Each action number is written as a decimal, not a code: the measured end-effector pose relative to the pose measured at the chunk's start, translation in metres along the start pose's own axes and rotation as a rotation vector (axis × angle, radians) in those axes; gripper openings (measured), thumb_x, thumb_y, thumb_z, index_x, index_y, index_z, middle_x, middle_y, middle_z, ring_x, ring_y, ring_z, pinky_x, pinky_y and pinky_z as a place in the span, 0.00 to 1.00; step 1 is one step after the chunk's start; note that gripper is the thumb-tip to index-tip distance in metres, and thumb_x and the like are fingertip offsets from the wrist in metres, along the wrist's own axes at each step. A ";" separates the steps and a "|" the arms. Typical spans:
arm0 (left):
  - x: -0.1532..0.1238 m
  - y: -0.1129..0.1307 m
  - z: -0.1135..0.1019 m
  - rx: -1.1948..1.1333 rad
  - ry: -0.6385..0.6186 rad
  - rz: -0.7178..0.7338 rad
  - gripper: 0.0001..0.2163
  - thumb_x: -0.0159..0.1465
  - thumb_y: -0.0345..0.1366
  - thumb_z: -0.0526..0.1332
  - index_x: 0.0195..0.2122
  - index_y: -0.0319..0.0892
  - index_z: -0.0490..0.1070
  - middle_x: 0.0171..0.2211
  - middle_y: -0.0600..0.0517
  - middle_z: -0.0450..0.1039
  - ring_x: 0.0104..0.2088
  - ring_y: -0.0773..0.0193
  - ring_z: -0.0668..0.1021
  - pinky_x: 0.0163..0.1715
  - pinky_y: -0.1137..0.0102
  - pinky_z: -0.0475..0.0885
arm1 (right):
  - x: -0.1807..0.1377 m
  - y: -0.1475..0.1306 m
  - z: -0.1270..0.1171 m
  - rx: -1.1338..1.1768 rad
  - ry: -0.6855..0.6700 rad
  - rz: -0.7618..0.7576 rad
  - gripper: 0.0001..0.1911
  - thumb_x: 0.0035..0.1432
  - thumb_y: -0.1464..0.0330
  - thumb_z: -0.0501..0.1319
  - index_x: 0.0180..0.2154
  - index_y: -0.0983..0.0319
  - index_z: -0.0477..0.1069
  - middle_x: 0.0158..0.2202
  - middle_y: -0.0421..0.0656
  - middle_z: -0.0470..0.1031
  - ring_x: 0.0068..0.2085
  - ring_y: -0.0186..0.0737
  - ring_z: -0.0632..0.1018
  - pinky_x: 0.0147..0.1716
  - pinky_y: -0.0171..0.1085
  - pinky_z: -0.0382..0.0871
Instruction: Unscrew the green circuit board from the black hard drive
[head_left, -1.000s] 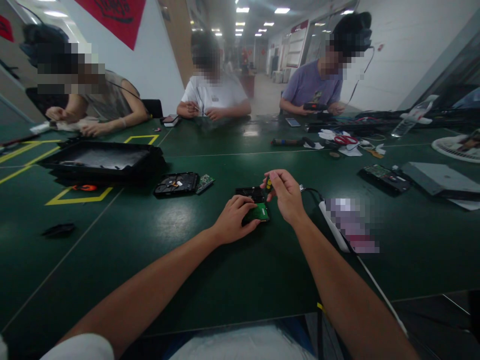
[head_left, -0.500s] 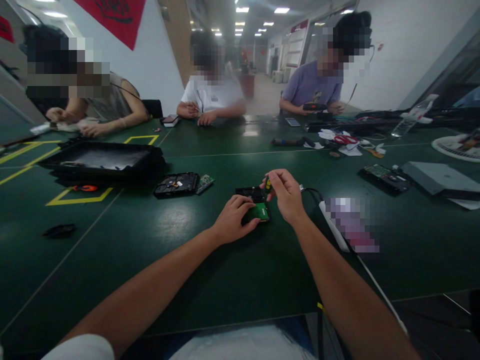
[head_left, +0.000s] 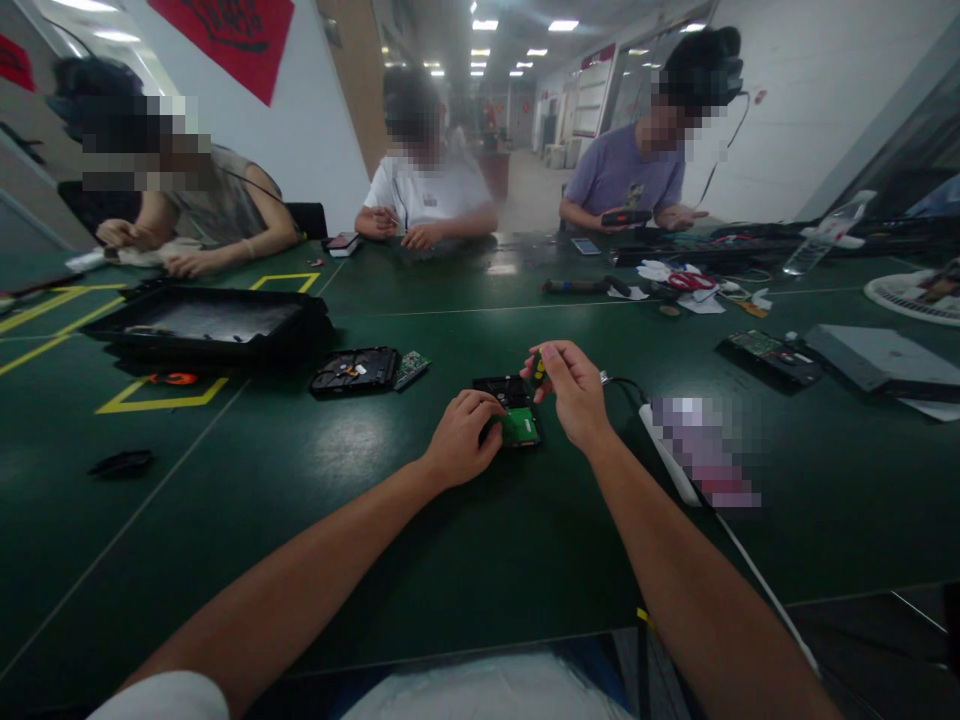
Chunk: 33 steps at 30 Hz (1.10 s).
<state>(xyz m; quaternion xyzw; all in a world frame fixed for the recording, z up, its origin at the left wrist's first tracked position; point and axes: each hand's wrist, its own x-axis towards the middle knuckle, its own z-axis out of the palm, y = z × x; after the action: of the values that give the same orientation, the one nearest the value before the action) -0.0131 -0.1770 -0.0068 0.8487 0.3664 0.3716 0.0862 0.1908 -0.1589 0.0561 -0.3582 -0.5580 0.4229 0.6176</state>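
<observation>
A small black hard drive [head_left: 501, 388] with a green circuit board [head_left: 519, 428] lies on the dark green table [head_left: 465, 560] in front of me. My left hand [head_left: 461, 440] presses down on the drive's near left side, fingers curled over the board's edge. My right hand [head_left: 574, 390] hovers just right of the drive, fingers pinched round the yellow-and-black handle of a small screwdriver [head_left: 538, 368] that points down at the drive.
A second opened drive [head_left: 354, 368] with a loose board lies to the left, beside a large black tray [head_left: 210, 325]. A white power strip [head_left: 667, 450] runs along my right arm. Three people sit across the table. Scissors [head_left: 691, 281] and parts clutter the far right.
My left hand's fingers have curled in slightly, uncovering more of the green board. The right hand and the screwdriver have hardly moved.
</observation>
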 end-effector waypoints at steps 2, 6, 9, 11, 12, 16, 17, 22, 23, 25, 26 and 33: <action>0.000 -0.001 0.000 -0.014 0.002 0.000 0.09 0.67 0.27 0.60 0.46 0.44 0.73 0.48 0.44 0.75 0.52 0.51 0.76 0.54 0.50 0.75 | 0.000 -0.001 0.000 0.003 0.003 0.001 0.20 0.66 0.48 0.65 0.43 0.58 0.77 0.36 0.42 0.79 0.36 0.38 0.81 0.21 0.30 0.72; 0.000 -0.002 0.001 -0.044 0.020 0.006 0.08 0.66 0.26 0.59 0.44 0.44 0.72 0.47 0.44 0.74 0.52 0.52 0.76 0.54 0.52 0.75 | 0.000 -0.003 0.001 0.002 0.009 0.001 0.20 0.66 0.48 0.65 0.42 0.58 0.77 0.35 0.42 0.78 0.36 0.38 0.81 0.21 0.29 0.72; 0.000 -0.001 0.002 -0.048 0.035 0.006 0.07 0.66 0.26 0.60 0.43 0.44 0.71 0.47 0.45 0.74 0.51 0.52 0.76 0.54 0.53 0.75 | 0.000 -0.003 0.001 -0.002 0.008 0.003 0.20 0.65 0.47 0.65 0.42 0.58 0.77 0.35 0.42 0.79 0.36 0.38 0.81 0.21 0.30 0.72; 0.000 0.000 0.001 -0.047 0.037 0.006 0.07 0.66 0.26 0.60 0.42 0.44 0.71 0.47 0.45 0.74 0.51 0.52 0.75 0.53 0.53 0.75 | 0.000 -0.002 0.000 -0.002 0.010 0.007 0.21 0.65 0.47 0.65 0.43 0.58 0.77 0.36 0.42 0.79 0.36 0.38 0.81 0.21 0.30 0.72; 0.000 0.000 0.001 -0.050 0.040 0.006 0.06 0.66 0.27 0.61 0.41 0.44 0.70 0.47 0.44 0.74 0.51 0.52 0.75 0.53 0.53 0.75 | 0.000 -0.001 0.000 -0.002 0.011 0.008 0.21 0.66 0.47 0.65 0.43 0.58 0.77 0.36 0.42 0.79 0.36 0.38 0.81 0.21 0.30 0.72; 0.000 0.000 0.000 -0.054 0.054 0.016 0.05 0.65 0.27 0.62 0.40 0.43 0.70 0.46 0.44 0.74 0.50 0.52 0.75 0.53 0.54 0.75 | 0.000 0.002 -0.001 -0.003 0.025 -0.004 0.20 0.66 0.48 0.65 0.44 0.58 0.77 0.37 0.42 0.79 0.37 0.38 0.81 0.21 0.30 0.72; 0.000 0.000 0.000 -0.053 0.053 0.017 0.05 0.65 0.27 0.62 0.39 0.43 0.70 0.47 0.44 0.74 0.51 0.52 0.75 0.53 0.54 0.75 | 0.000 0.002 -0.002 -0.005 0.028 -0.007 0.20 0.66 0.48 0.65 0.44 0.58 0.77 0.37 0.42 0.79 0.37 0.38 0.81 0.21 0.30 0.72; -0.001 -0.001 0.002 -0.046 0.046 0.014 0.05 0.65 0.27 0.62 0.37 0.44 0.70 0.47 0.44 0.74 0.51 0.52 0.75 0.53 0.53 0.76 | 0.000 0.002 -0.002 -0.010 0.026 -0.004 0.20 0.66 0.48 0.65 0.43 0.58 0.77 0.37 0.42 0.79 0.36 0.37 0.80 0.21 0.30 0.73; -0.001 -0.001 0.002 -0.044 0.045 0.014 0.05 0.65 0.27 0.62 0.37 0.44 0.70 0.47 0.44 0.74 0.51 0.52 0.76 0.53 0.53 0.76 | 0.000 0.002 -0.002 -0.011 0.026 -0.003 0.20 0.66 0.47 0.65 0.43 0.58 0.77 0.36 0.42 0.78 0.36 0.37 0.80 0.22 0.30 0.73; -0.001 -0.001 0.002 -0.044 0.042 0.012 0.05 0.64 0.27 0.63 0.38 0.44 0.71 0.47 0.44 0.74 0.51 0.52 0.76 0.53 0.52 0.76 | 0.000 0.002 -0.002 -0.019 0.025 0.000 0.21 0.66 0.47 0.64 0.43 0.57 0.77 0.36 0.42 0.79 0.36 0.38 0.81 0.22 0.30 0.73; -0.001 -0.001 0.002 -0.045 0.040 0.011 0.06 0.64 0.27 0.63 0.39 0.44 0.71 0.47 0.44 0.74 0.51 0.52 0.76 0.52 0.52 0.77 | 0.001 0.002 -0.003 -0.023 0.025 0.002 0.21 0.66 0.46 0.64 0.43 0.57 0.77 0.36 0.42 0.79 0.36 0.38 0.81 0.22 0.30 0.73; -0.001 -0.001 0.001 -0.038 0.034 0.018 0.07 0.64 0.27 0.63 0.41 0.44 0.72 0.47 0.44 0.74 0.51 0.52 0.76 0.53 0.52 0.77 | 0.000 0.002 -0.002 -0.017 0.026 0.006 0.22 0.65 0.46 0.64 0.43 0.58 0.77 0.36 0.42 0.79 0.36 0.38 0.81 0.21 0.30 0.72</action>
<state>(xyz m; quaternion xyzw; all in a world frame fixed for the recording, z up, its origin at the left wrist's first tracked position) -0.0141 -0.1769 -0.0084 0.8438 0.3531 0.3934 0.0927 0.1926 -0.1576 0.0542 -0.3707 -0.5524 0.4150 0.6206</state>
